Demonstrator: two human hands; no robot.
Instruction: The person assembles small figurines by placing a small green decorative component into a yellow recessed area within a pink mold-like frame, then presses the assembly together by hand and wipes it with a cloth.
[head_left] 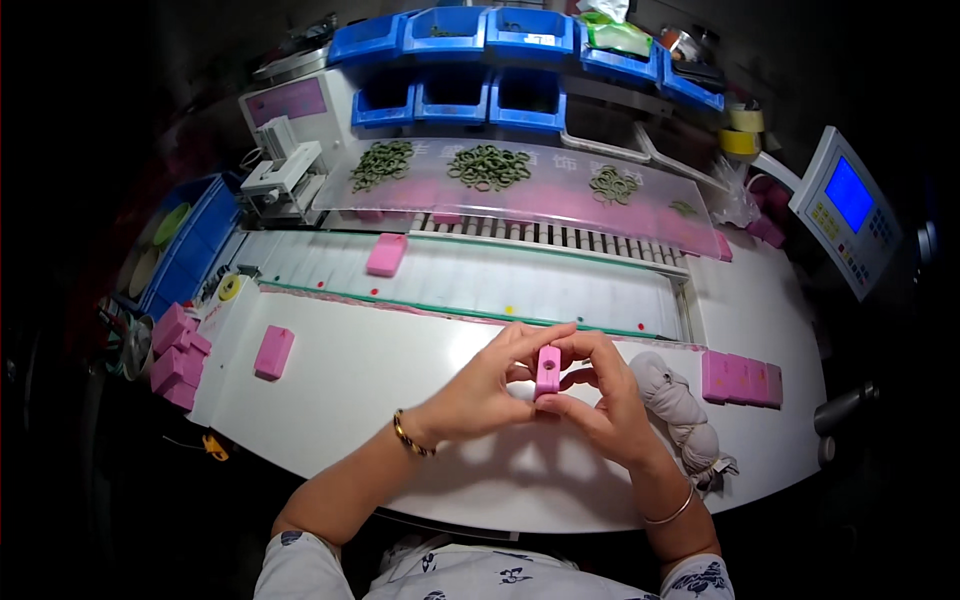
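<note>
Both my hands meet over the white table point(360, 400) and hold one small pink block point(547, 371) with a hole in its face. My left hand point(485, 388) pinches it from the left, fingers curled around its top. My right hand point(605, 400) grips it from the right and below. The block stands on end between my fingertips. Another pink block point(273, 352) lies flat on the table to the left. A third pink block point(386, 254) rests on the white conveyor belt point(520, 285) beyond my hands.
A row of pink blocks point(741, 379) sits at the right, beside a grey cloth bundle point(676, 408). More pink blocks point(177, 356) pile at the left edge. Green rings point(489, 167) lie on a clear sloped shelf. Blue bins point(455, 95) stand behind. A control panel point(848, 208) is at the right.
</note>
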